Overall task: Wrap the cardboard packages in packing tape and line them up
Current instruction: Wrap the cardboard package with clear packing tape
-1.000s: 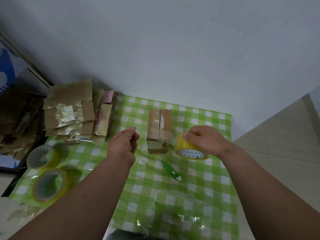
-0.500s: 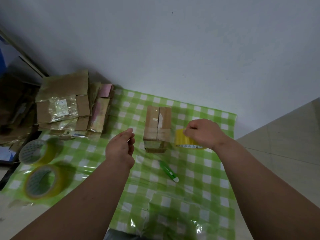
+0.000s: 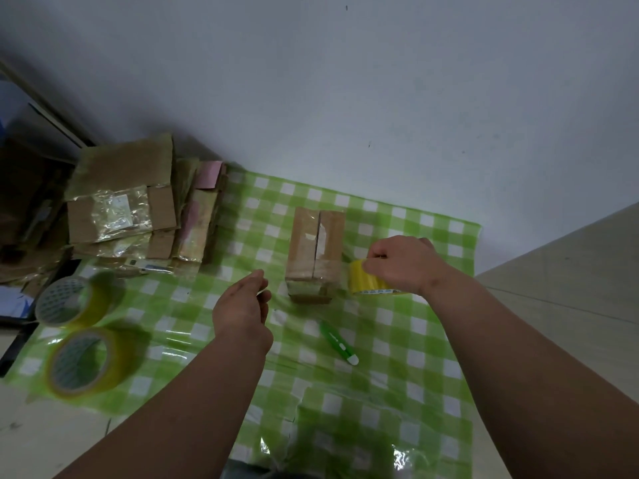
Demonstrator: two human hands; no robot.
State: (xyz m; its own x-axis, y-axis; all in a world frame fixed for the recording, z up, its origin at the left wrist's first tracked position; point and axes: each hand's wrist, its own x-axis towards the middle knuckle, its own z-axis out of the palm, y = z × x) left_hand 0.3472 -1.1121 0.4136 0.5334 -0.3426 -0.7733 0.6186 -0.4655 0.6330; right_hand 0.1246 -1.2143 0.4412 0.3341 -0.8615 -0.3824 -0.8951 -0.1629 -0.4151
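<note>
A yellow tape roll (image 3: 366, 281) is gripped in the right hand (image 3: 401, 262), just beside the cardboard package (image 3: 315, 252) on the counter (image 3: 397, 340). The left hand (image 3: 242, 307) hovers loosely curled, holding nothing (package unsteadied). The package may be dragged if tape is pulled.

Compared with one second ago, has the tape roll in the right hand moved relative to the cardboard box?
Yes. The tape roll in the right hand has moved up against the right side of the cardboard box.
</note>
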